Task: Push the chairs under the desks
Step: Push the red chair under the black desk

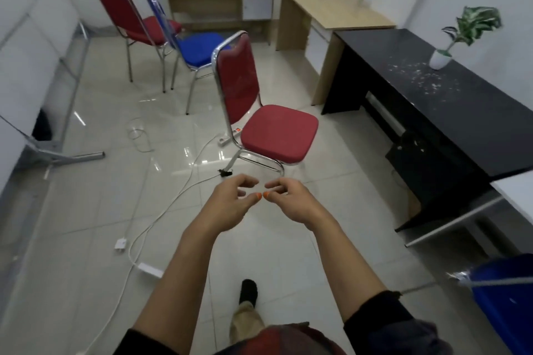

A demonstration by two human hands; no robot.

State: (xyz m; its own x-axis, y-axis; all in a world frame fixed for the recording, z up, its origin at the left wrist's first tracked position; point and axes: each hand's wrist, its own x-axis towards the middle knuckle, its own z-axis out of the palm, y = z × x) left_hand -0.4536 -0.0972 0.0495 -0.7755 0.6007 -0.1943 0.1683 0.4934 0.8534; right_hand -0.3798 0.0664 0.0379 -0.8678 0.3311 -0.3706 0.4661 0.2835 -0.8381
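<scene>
Close before the camera, 2 empty hands, left hand and right hand, are held with fingers loosely curled, thumbs nearly touching. Just beyond the fingertips, a red chair is seen well apart from the black desk; light, rigid, likely best gripped by its backrest. 2 more chairs are seen farther off.

We see bare tiled floor between the red padded chrome-framed chair and the black desk; white cables trail left.
</scene>
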